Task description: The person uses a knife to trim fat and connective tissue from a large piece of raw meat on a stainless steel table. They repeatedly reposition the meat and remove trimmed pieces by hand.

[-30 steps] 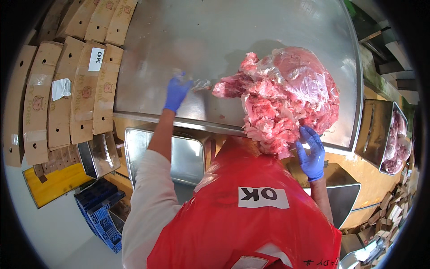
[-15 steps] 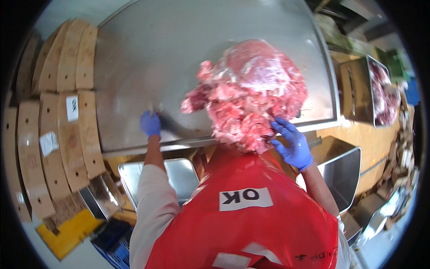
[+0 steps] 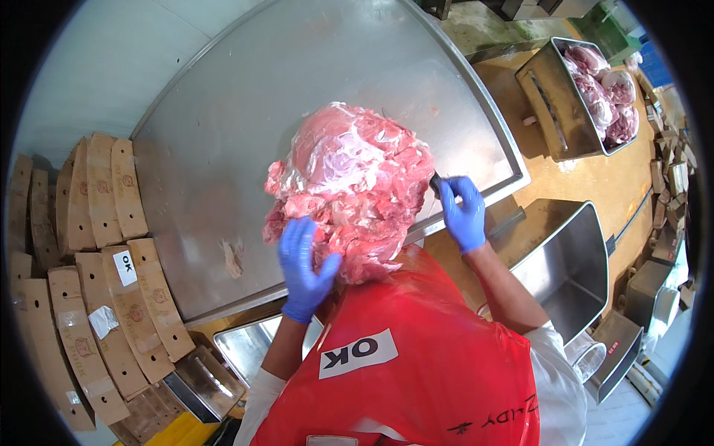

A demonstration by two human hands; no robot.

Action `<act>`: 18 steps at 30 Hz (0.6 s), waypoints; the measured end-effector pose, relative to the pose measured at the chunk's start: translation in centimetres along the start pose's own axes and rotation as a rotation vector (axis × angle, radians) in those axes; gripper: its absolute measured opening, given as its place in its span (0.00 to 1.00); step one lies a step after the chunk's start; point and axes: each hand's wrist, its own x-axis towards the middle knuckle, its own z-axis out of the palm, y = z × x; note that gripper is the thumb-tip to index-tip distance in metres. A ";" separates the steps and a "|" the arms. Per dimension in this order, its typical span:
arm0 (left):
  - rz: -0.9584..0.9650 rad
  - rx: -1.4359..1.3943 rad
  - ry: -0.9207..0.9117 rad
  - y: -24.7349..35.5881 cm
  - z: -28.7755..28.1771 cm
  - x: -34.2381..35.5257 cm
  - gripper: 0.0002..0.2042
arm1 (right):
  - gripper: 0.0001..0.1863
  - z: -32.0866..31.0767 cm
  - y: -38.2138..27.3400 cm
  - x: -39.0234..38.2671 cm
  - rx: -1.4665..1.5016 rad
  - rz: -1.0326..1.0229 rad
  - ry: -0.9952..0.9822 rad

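Note:
A big piece of raw pink meat (image 3: 349,171) with pale fat lies near the front edge of the metal table (image 3: 245,111), its ragged near end touching my red apron. My left hand (image 3: 303,267), in a blue glove, rests open against its near left side, fingers stretched out. At its right side, my blue-gloved right hand (image 3: 465,215) has its fingers closed at a black handle (image 3: 435,183), which looks like a knife's; any blade is hidden by the meat. A small pale scrap (image 3: 232,259) lies on the table to the left.
Stacked cardboard boxes (image 3: 123,312) stand at the left. A metal bin (image 3: 550,111) of meat pieces stands on the floor at the far right, with another metal bin (image 3: 569,275) nearer. A metal tray (image 3: 249,349) sits below the table's front edge.
My left hand has left the table by the scrap and come right onto the meat. My right hand has moved from the meat's near end to the black handle. The view has shifted.

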 end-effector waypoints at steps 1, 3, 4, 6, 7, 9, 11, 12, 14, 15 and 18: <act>0.039 0.115 -0.087 2.2 0.5 0.6 0.34 | 0.05 0.3 3.0 1.8 0.017 0.083 -0.004; 0.069 0.212 -0.167 3.2 1.4 1.3 0.31 | 0.08 1.2 9.2 5.9 -0.196 0.009 -0.020; 0.056 0.195 -0.164 2.2 1.7 1.2 0.30 | 0.09 2.3 11.3 8.4 -0.249 0.032 -0.046; 0.010 0.232 -0.205 1.3 1.5 0.8 0.28 | 0.12 4.2 13.2 13.2 -0.317 -0.006 -0.116; -0.005 0.252 -0.214 1.3 1.4 0.6 0.28 | 0.14 5.4 13.5 15.2 -0.334 -0.066 -0.151; -0.037 0.283 -0.227 1.0 1.2 0.1 0.27 | 0.15 8.7 13.4 17.8 -0.393 -0.156 -0.147; -0.050 0.306 -0.223 0.7 1.0 -0.1 0.27 | 0.15 10.7 13.9 19.6 -0.461 -0.210 -0.202; -0.071 0.316 -0.222 0.5 1.0 -0.7 0.27 | 0.14 12.0 14.7 20.0 -0.499 -0.223 -0.277; -0.075 0.276 -0.191 0.3 1.1 -0.6 0.26 | 0.13 11.9 16.0 20.3 -0.550 -0.199 -0.343; -0.086 0.255 -0.172 0.1 1.2 -0.7 0.26 | 0.13 11.5 16.8 20.4 -0.559 -0.169 -0.353; -0.075 0.197 -0.112 -0.6 1.7 -0.5 0.25 | 0.11 9.4 18.7 20.7 -0.547 -0.148 -0.303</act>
